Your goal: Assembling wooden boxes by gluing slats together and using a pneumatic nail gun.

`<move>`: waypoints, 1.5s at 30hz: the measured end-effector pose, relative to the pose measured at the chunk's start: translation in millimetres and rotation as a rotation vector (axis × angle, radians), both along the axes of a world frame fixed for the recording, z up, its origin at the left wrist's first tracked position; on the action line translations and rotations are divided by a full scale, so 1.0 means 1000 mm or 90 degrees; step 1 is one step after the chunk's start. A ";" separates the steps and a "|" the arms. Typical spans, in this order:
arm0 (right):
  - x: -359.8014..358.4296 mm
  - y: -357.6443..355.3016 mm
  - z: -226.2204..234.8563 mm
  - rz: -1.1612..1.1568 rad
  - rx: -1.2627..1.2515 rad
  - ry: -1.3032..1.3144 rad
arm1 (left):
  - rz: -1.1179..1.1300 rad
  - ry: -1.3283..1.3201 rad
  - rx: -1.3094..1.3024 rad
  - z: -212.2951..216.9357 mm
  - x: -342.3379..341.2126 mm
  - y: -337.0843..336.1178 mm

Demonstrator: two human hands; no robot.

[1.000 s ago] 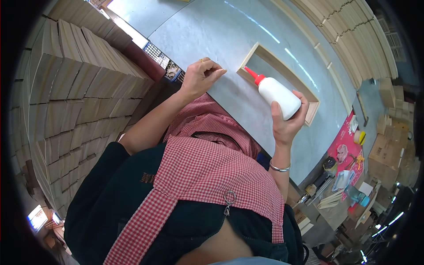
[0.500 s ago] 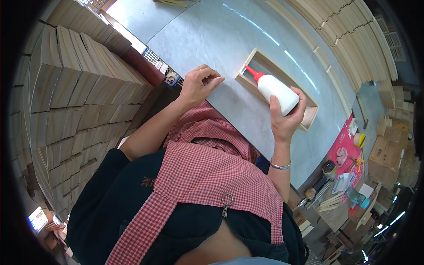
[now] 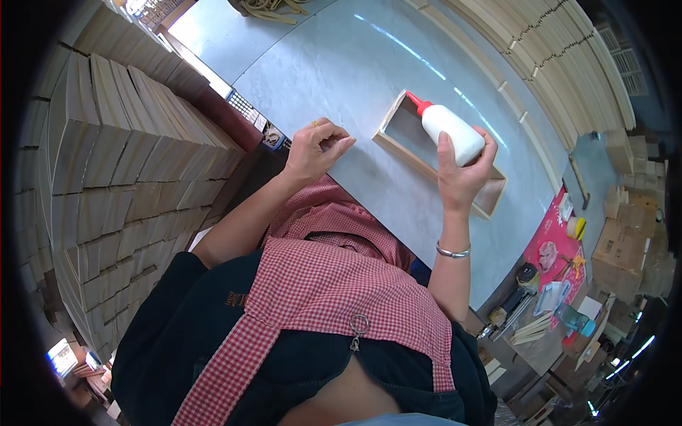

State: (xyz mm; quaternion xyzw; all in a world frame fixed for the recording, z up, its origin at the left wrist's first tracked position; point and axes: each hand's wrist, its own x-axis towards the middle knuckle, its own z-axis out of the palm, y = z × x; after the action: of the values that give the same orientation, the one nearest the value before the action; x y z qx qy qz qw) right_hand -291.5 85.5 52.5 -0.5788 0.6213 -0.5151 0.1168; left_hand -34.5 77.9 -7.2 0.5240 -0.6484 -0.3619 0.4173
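My right hand (image 3: 462, 174) grips the glue bottle (image 3: 449, 130), nozzle at the wooden frame's (image 3: 398, 150) corner, gluing seemingly barely begun, while my left hand (image 3: 316, 150) rests loosely curled, empty, on the table (image 3: 341, 64).

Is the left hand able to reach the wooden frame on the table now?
Probably yes. The left hand rests on the grey table close to the wooden frame, with only bare surface between them. The right hand holds the glue bottle over the frame.
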 end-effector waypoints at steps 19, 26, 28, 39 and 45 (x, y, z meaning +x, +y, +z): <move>-0.058 0.054 0.019 -0.172 0.057 0.026 | 0.010 -0.036 -0.043 -0.004 0.000 -0.002; -0.094 0.083 0.021 -0.257 0.055 0.057 | 0.008 -0.030 -0.061 -0.003 -0.002 -0.002; -0.103 0.090 0.020 -0.283 0.052 0.065 | 0.013 -0.033 -0.066 -0.005 -0.001 -0.002; -0.135 0.121 0.024 -0.377 0.067 0.072 | 0.019 -0.036 -0.054 0.001 -0.005 -0.001; -0.136 0.131 0.027 -0.390 0.088 0.070 | 0.018 -0.044 -0.049 -0.003 -0.005 0.000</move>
State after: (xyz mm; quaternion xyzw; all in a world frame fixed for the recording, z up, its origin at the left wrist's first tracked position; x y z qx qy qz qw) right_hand -428.0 216.4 79.0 -0.3825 0.8054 -0.4511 -0.0382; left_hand -39.2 77.7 -10.2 0.5288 -0.6683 -0.3123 0.4199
